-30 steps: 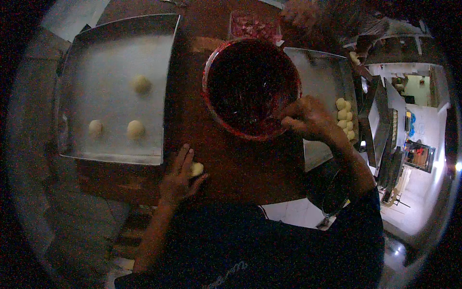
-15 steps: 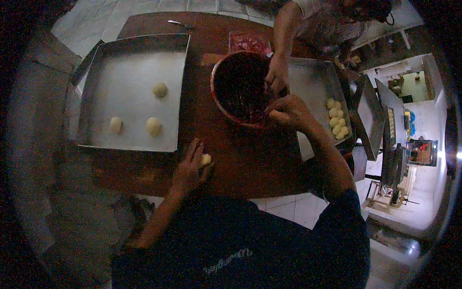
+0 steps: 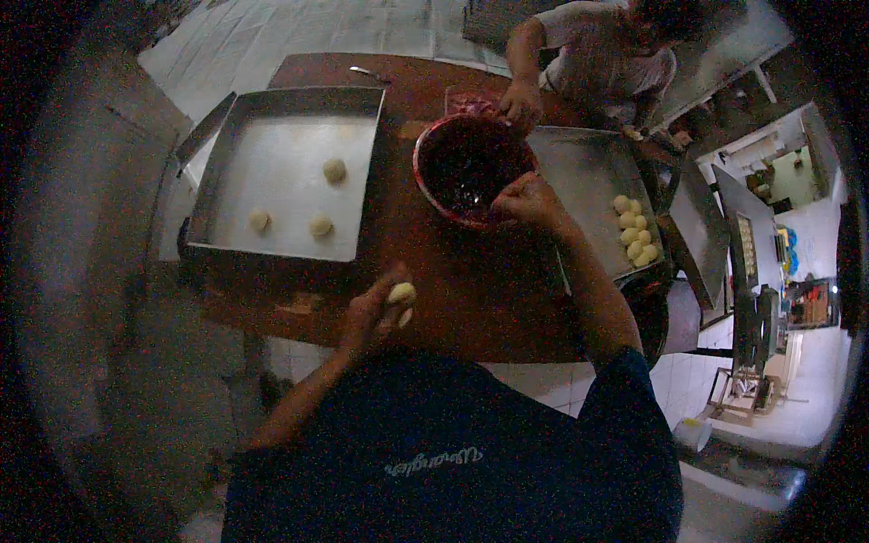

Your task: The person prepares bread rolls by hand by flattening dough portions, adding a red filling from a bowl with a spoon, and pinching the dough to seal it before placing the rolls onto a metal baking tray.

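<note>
The person's left hand (image 3: 362, 312) is partly curled, palm turned inward, with a piece of pale dough (image 3: 402, 291) held against its fingers near the front edge of the brown table (image 3: 471, 303). The right hand (image 3: 528, 201) has its fingers bunched together at the near right rim of a round tub (image 3: 419, 172); whether it has hold of anything there cannot be told. Dark red, wet-looking filling (image 3: 471, 176) lies inside the tub. To the left stands a metal tray (image 3: 281, 167) with three dough balls (image 3: 320, 225) set well apart. To the right, a second tray (image 3: 584, 195) has a cluster of pale balls (image 3: 637, 233) along its right side. Across the table, another person's hand (image 3: 522, 105) is at the tub's far right edge, beside a small box (image 3: 447, 98) of pink pieces.
</note>
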The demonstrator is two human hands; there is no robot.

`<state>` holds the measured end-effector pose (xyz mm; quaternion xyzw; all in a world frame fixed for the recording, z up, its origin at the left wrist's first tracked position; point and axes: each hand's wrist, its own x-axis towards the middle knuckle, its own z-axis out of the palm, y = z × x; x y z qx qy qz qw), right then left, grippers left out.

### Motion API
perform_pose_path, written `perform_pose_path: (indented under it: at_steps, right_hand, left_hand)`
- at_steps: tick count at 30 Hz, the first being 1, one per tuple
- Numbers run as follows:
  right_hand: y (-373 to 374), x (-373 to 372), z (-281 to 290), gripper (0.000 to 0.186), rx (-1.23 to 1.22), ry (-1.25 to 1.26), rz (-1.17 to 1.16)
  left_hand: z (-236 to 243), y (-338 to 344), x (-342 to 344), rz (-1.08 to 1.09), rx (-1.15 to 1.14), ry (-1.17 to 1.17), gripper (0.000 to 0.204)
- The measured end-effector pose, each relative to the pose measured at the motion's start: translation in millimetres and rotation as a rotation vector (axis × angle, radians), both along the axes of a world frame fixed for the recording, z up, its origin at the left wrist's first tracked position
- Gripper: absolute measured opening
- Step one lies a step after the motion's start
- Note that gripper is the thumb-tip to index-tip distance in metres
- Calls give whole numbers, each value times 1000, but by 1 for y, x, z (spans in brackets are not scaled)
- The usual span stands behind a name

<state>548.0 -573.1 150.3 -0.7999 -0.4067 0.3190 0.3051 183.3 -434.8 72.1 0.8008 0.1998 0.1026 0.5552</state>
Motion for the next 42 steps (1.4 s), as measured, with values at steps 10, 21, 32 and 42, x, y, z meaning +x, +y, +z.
perform_pose_path:
  at_steps: [10,21,32,42]
  right_hand:
    - [-24,3,-52,37,382,331,-98]
    - [-56,-167,-64,51,636,-331,-140]
    - [-98,-123,-112,66,475,-661,157]
    - [-32,-135,-23,64,683,-621,259]
  left_hand:
    - [-105,22,45,-200,951,-13,55]
    - [22,-35,74,269,-1146,-402,55]
    - [30,-4,64,125,-1617,-738,90]
    - [22,-7,44,181,-1625,-626,36]
